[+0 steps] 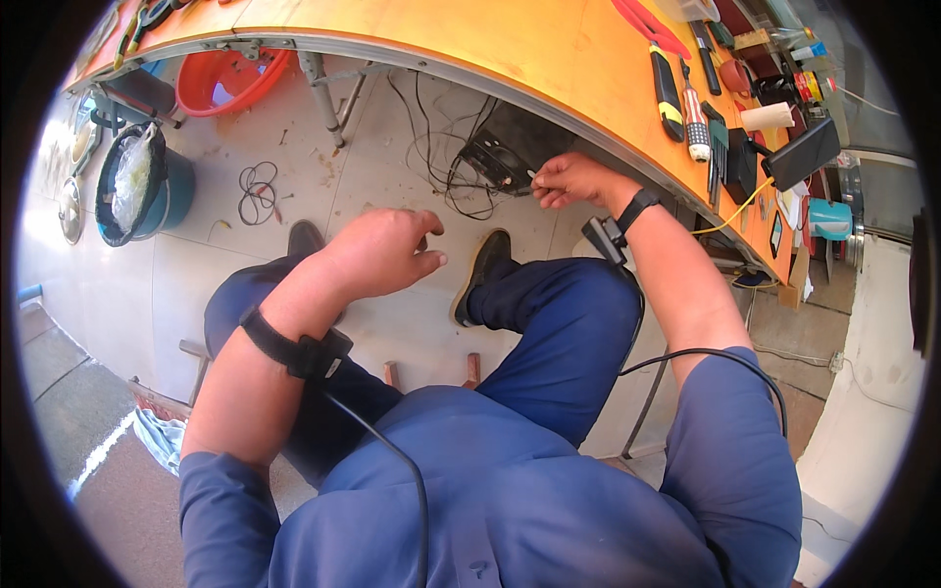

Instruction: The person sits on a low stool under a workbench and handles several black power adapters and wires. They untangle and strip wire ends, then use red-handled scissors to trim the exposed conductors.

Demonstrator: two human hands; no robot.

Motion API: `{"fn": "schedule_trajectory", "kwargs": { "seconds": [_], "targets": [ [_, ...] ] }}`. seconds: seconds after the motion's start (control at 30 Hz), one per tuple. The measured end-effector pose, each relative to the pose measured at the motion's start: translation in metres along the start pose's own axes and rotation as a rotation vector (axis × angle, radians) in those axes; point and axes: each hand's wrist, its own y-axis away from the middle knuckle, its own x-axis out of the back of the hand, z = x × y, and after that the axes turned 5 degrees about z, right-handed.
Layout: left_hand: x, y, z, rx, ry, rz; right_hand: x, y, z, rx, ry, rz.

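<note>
My left hand [380, 253] hovers above the floor between my knees. Its thumb and forefinger are apart, with nothing visible between them; the other fingers curl partly out of sight. Farther right, my right hand [580, 183] is near the front edge of the table, fingers closed in a pinch. A tiny pale tip shows at its fingertips, too small to name. Just left of that hand, on the floor beneath the table, is a black box-shaped device [498, 165] with black cables [427, 147] tangled about it. Whether the hand touches the device I cannot tell.
On the orange-topped table [490, 34] lie red-handled pliers [652, 29], a yellow-and-black handled tool [668, 98] and a screwdriver [697, 127]. A red basin [230, 98] and a lined bucket [176, 186] stand at left. A loose cable coil [257, 194] lies on the floor.
</note>
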Motion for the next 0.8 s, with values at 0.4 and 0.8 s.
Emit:
{"fn": "schedule_trajectory", "kwargs": {
  "seconds": [0.4, 0.8],
  "targets": [
    [0.012, -0.007, -0.034, 0.102, -0.050, -0.009, -0.103, 0.017, 0.042, 0.002, -0.315, 0.024],
    [0.012, 0.023, -0.040, 0.220, -0.073, 0.018, -0.146, 0.015, 0.060, 0.039, -0.307, 0.076]
  ]
}}
